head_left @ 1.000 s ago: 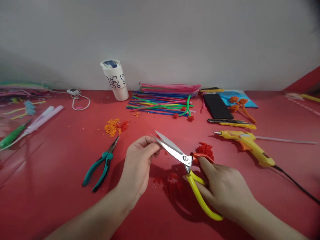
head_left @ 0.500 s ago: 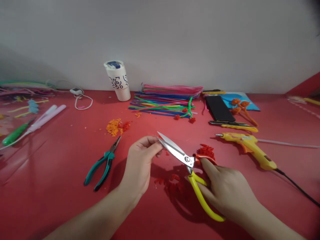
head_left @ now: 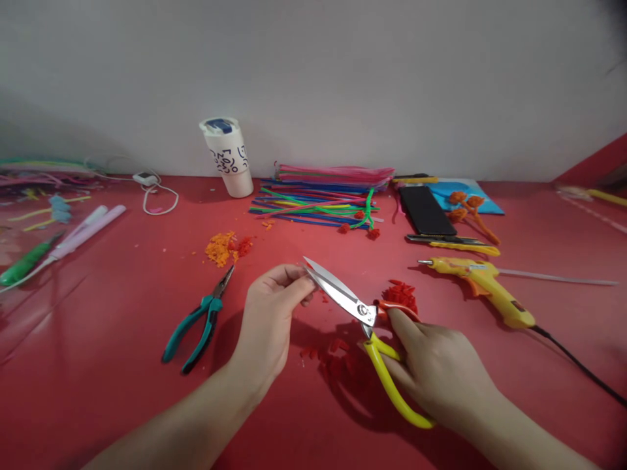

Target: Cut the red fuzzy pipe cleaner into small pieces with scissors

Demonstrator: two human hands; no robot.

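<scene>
In my right hand (head_left: 443, 372) are the scissors (head_left: 340, 294), with one yellow and one red-orange handle and fingers through the loops. Their blades look nearly closed and point up-left, the tips at the fingertips of my left hand (head_left: 277, 303). My left thumb and fingers are pinched on a small red piece (head_left: 309, 266), mostly hidden by fingers and blade. Below the scissors lie scattered red clippings (head_left: 337, 346), partly in shadow. Just behind the right hand sits a pile of red pieces (head_left: 400, 294).
Left of my hands lie teal-handled pliers (head_left: 200, 326) and orange fluff (head_left: 219, 248). Pipe cleaners (head_left: 313, 202) and a white tumbler (head_left: 230, 160) stand behind. At right are a yellow glue gun (head_left: 484, 281) with a cord, and a black phone (head_left: 427, 210).
The whole view has shifted slightly, so things appear a little further left. Both hands keep nearly the same pose around the scissors and the red piece.
</scene>
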